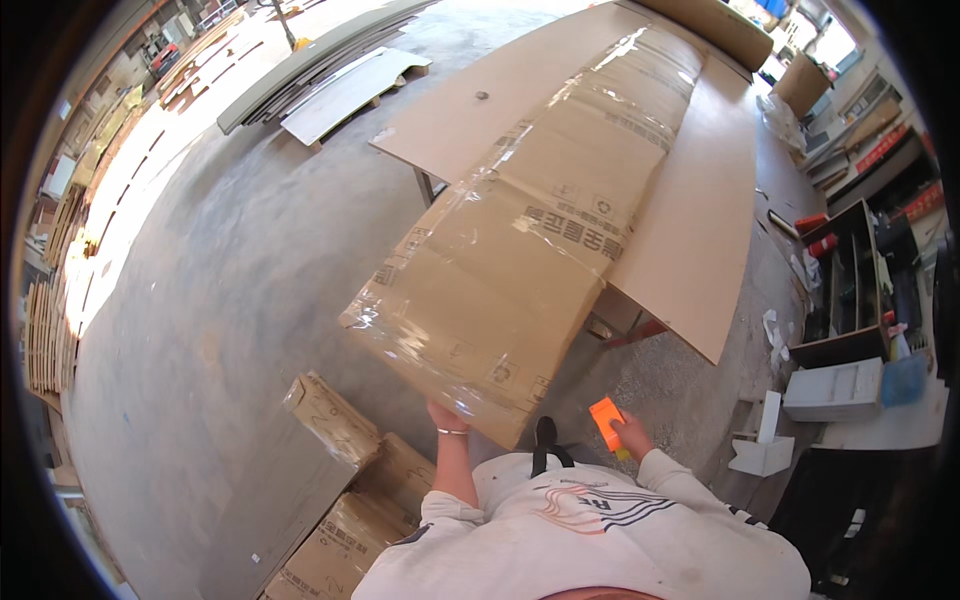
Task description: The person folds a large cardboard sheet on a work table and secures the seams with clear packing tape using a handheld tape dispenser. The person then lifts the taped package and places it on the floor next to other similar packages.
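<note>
A long cardboard carton (520,270), closed with shiny clear tape, lies on a brown board-topped table (685,270). Its near end juts past the table edge toward me. At that end's lower left, my left hand (446,415) touches the carton, its fingers hidden behind the cardboard. My right hand (631,437) is closed around an orange tape dispenser (606,420), held low to the right of the carton and apart from it. A small yellow part shows beneath the dispenser.
Several smaller taped cartons (345,530) stand on the floor at my left. Stacked boards (320,80) and a white panel (350,92) lie beyond. To my right are a dark shelf unit (845,285), a white box (832,389) and scraps. A brown roll (715,30) rests at the table's far end.
</note>
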Demonstrator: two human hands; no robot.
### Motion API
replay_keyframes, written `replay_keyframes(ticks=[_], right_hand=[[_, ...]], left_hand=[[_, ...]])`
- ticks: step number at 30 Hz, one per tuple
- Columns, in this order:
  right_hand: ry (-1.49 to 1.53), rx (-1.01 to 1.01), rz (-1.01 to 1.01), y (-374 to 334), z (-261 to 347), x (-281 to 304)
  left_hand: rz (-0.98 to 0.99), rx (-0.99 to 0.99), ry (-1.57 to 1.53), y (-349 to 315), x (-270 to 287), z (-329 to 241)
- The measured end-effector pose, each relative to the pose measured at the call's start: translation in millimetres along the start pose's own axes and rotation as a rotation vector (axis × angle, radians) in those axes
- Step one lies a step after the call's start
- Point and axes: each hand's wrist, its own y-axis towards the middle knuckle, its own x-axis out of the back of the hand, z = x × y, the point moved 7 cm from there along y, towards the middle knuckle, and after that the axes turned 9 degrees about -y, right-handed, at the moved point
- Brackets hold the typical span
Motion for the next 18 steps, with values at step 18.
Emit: replay_keyframes(ticks=[18], right_hand=[[0.29,-0.048,-0.049,-1,114,-164]], left_hand=[[-0.456,-0.433,1.626,154,-171,-268]])
